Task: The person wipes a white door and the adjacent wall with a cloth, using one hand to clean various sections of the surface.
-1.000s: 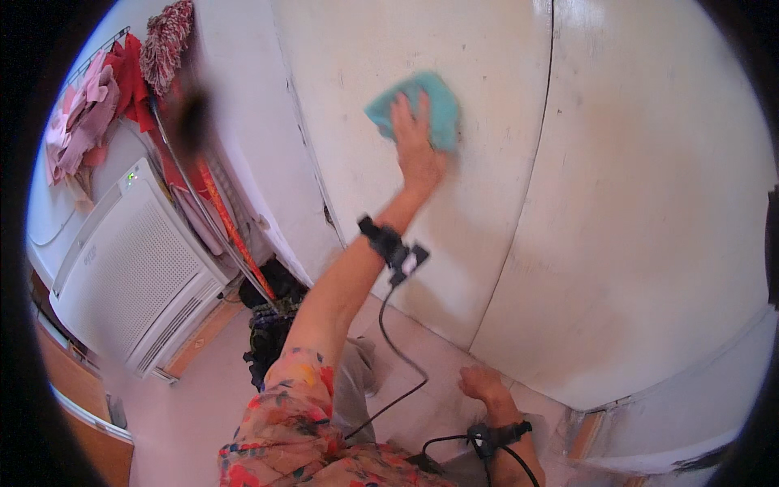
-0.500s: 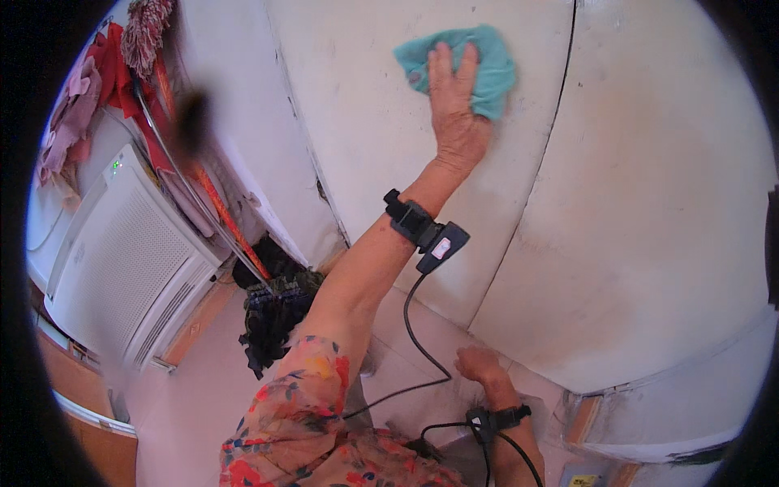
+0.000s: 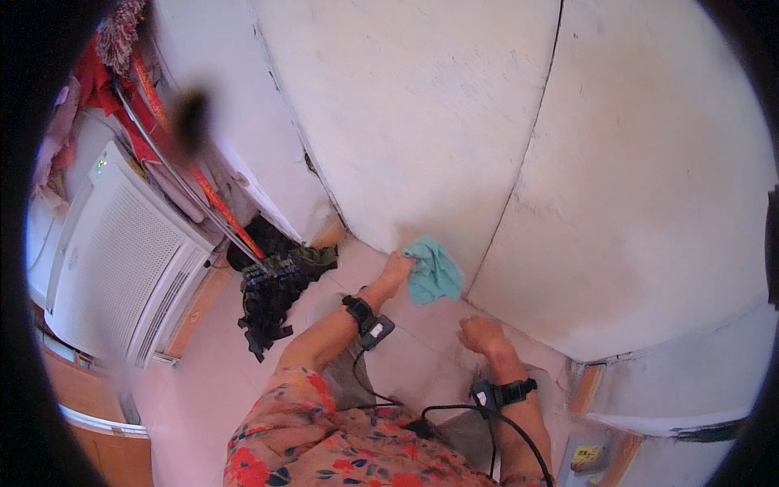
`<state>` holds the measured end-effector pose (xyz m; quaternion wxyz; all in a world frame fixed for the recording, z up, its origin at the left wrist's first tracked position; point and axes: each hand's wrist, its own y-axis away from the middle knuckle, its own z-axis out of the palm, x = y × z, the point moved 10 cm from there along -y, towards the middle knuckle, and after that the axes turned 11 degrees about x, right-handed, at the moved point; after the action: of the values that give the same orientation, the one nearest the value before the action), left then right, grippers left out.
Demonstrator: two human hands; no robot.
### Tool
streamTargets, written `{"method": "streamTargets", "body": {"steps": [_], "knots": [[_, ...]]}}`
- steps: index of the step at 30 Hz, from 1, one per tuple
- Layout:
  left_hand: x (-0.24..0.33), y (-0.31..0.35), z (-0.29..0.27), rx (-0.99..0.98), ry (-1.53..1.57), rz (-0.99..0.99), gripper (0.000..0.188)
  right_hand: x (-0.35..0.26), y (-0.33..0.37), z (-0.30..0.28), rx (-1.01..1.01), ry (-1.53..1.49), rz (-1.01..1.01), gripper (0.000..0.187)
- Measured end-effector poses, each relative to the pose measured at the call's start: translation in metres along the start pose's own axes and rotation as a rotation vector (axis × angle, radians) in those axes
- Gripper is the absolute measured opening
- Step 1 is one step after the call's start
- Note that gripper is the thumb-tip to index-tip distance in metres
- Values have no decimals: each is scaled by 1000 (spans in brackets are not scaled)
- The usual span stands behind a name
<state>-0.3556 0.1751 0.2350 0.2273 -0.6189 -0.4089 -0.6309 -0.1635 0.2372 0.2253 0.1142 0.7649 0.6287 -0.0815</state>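
A teal cloth (image 3: 436, 274) hangs bunched from my left hand (image 3: 398, 270), whose fingers are closed on one corner of it. The cloth is low, in front of the bottom of a large off-white panel (image 3: 406, 122) with brownish smudges. Farther right, my right hand (image 3: 483, 333) is curled into a loose fist near the lower edge of the panels, and nothing shows in it. Each wrist has a black strap with a small cabled device.
A dark seam divides the off-white panel from another stained panel (image 3: 649, 195) on the right. At left stand a white vented appliance (image 3: 122, 260), an orange-handled mop (image 3: 215, 199) and hanging red cloths (image 3: 97, 81). A dark mop head (image 3: 280, 288) lies on the pinkish floor (image 3: 203, 406).
My left hand has come down from high on the panel, bringing the cloth from flat against the surface to hanging near its bottom edge. My right hand has barely moved.
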Motion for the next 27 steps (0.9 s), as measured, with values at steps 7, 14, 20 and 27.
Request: {"method": "streamTargets", "body": {"steps": [7, 14, 20, 27], "knots": [[32, 23, 35, -162, 753, -187, 29, 8, -15, -42, 261, 18, 147, 17], [-7, 31, 71, -200, 765, -312, 28, 6, 8, -131, 882, -248, 177, 39], [3, 72, 114, -395, 807, -513, 37, -43, -14, -125, 695, -28, 25, 64], [39, 90, 110, -646, 824, -354, 54, 19, 1, -127, 831, -430, 266, 53]]}}
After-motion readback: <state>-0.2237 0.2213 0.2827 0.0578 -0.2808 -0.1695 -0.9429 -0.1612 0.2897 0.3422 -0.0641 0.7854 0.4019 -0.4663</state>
